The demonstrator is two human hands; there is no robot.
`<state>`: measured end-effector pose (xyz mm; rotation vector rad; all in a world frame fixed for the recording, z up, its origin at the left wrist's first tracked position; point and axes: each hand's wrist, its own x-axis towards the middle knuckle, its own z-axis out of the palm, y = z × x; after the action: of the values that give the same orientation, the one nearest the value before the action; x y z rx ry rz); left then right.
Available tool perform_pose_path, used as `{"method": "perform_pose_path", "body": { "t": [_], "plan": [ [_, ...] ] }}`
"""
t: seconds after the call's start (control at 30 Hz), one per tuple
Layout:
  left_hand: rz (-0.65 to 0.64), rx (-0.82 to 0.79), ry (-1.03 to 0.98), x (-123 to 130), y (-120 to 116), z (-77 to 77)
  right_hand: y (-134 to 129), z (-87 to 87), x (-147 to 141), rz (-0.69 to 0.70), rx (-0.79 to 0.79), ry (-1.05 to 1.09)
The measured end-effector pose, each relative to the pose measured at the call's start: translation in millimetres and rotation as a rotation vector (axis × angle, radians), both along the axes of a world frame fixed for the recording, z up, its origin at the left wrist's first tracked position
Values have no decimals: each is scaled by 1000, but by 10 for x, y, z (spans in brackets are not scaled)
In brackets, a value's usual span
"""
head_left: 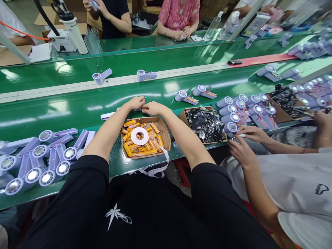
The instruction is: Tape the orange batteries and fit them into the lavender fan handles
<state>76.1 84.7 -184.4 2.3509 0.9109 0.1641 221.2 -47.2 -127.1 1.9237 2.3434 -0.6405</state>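
Observation:
My left hand [136,103] and my right hand [154,108] are close together over the green belt, fingers closed. Between them shows a small part of a lilac fan housing [138,109], with a bit of orange by the right fingertips; the rest is hidden behind my hands. Just below is a cardboard tray [168,140] of orange battery cells [153,151]. On these cells lies a white roll of tape [134,137], its loose end hanging over the table edge. A pale lilac handle [107,116] sticks out beside my left forearm.
Many lilac fan housings [40,151] crowd the left side. To the right stand a box of black circuit boards [204,122] and more fans [231,117]. A co-worker's hands [243,150] work close by there. Two fans [146,75] rest on the far pale strip.

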Motion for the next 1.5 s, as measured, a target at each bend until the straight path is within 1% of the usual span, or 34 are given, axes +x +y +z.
{"method": "perform_pose_path", "body": {
  "t": [0.07, 0.13, 0.2, 0.3, 0.37, 0.43, 0.5, 0.53, 0.57, 0.63, 0.7, 0.73, 0.77, 0.8, 0.87, 0.9, 0.93, 0.97, 1.0, 1.07, 1.13, 1.2, 1.27, 1.33, 1.4, 1.5],
  "plan": [
    [6, -2, -1, 34, -26, 7, -48, -51, 148, -93, 16, 113],
    [13, -14, 0, 66, -47, 6, -107, -128, 274, -198, 5, 145],
    [19, -33, 0, 88, -65, 9, -144, -209, 345, -232, -23, 121],
    [25, -65, 5, 100, -102, 49, -113, -277, 337, -253, -46, 88],
    [29, -84, 21, 107, -140, 110, -48, -264, 301, -277, -53, 75],
    [36, -86, 46, 126, -185, 196, 5, -202, 286, -301, -54, 72],
    [52, -65, 78, 159, -230, 291, -15, -105, 302, -328, -30, 80],
    [67, -46, 96, 177, -252, 336, -71, -52, 314, -341, -7, 82],
    [89, -25, 114, 193, -275, 378, -163, -3, 322, -353, 36, 96],
    [146, 18, 149, 201, -337, 451, -458, 72, 306, -374, 182, 201],
    [195, 59, 169, 148, -452, 531, -879, 104, 244, -368, 339, 405],
    [192, 102, 162, 89, -543, 584, -1119, 103, 204, -347, 379, 517],
    [161, 162, 137, 6, -661, 649, -1368, 93, 163, -316, 381, 607],
    [99, 232, 98, -105, -806, 725, -1615, 73, 122, -276, 350, 668],
    [-97, 357, 8, -404, -1166, 893, -2071, 4, 43, -221, 303, 729],
    [-205, 369, -14, -587, -1364, 968, -2267, -42, -1, -213, 310, 739],
    [-304, 348, -11, -785, -1557, 1025, -2436, -93, -49, -212, 334, 739],
    [-385, 324, -2, -987, -1735, 1058, -2574, -143, -103, -214, 366, 727],
    [-436, 319, 19, -1180, -1886, 1062, -2680, -188, -162, -212, 398, 703],
    [-470, 339, 79, -1492, -2092, 994, -2798, -253, -287, -185, 416, 618],
    [-458, 364, 136, -1652, -2171, 865, -2804, -279, -410, -132, 375, 508],
    [-440, 378, 165, -1657, -2169, 745, -2733, -279, -508, -106, 329, 410],
    [-431, 410, 173, -1570, -2148, 691, -2639, -268, -559, -108, 313, 380],
    [-438, 453, 172, -1478, -2157, 714, -2582, -247, -549, -86, 327, 476],
    [-434, 488, 134, -1447, -2204, 786, -2603, -210, -482, -69, 372, 680],
    [-362, 530, 13, -1541, -2281, 899, -2777, -114, -334, -173, 455, 1065]
  ]
}}
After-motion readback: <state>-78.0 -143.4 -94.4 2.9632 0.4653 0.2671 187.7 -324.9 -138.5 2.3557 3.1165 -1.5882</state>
